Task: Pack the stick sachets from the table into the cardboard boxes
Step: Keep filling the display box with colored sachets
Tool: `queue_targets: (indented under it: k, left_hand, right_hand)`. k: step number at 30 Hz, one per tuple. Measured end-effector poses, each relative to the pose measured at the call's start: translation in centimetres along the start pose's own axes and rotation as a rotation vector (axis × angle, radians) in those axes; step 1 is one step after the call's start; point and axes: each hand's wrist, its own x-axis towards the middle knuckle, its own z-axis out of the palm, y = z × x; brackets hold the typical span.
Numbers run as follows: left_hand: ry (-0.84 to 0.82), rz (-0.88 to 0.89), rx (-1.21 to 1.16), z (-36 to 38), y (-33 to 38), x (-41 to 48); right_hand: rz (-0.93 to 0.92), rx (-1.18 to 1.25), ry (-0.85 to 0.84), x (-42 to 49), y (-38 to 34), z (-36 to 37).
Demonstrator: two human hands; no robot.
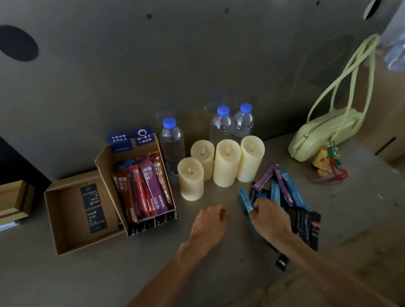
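Pinching blue stick sachet [245,201] off loose pile [290,195] on worktop [364,215] — right hand [272,220] fingers [258,209] curled round its near end; left hand [211,223] fisted, empty. Light, slick, floppy — better gripped mid-length.

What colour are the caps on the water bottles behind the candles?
Blue caps on all three water bottles, seen clearly in the head view.
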Motion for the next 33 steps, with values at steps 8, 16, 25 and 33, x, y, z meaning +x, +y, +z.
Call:
queue_targets:
  k: [8,16,25,33]
  left_hand:
    - [-0.071,-0.093,-0.469,-1.9,1.5,2.2]
    - [0.121,-0.048,-0.525,-3.6,3.1,2.5]
    - [-0.049,0.009,-0.396,-4.1,2.5,1.1]
    - [0.157,0.035,-0.312,-8.5,1.0,-1.9]
  right_hand:
    - [0.065,0.763,-0.354,-0.4,0.9,-1.9]
    - [-0.085,0.676,-0.415,-1.7,0.6,-2.1]
    - [-0.147,0.727,-0.339,-1.5,-0.6,-1.6]
    - [-0.27,0.68,-0.414,-1.9,-5.1,-1.3]
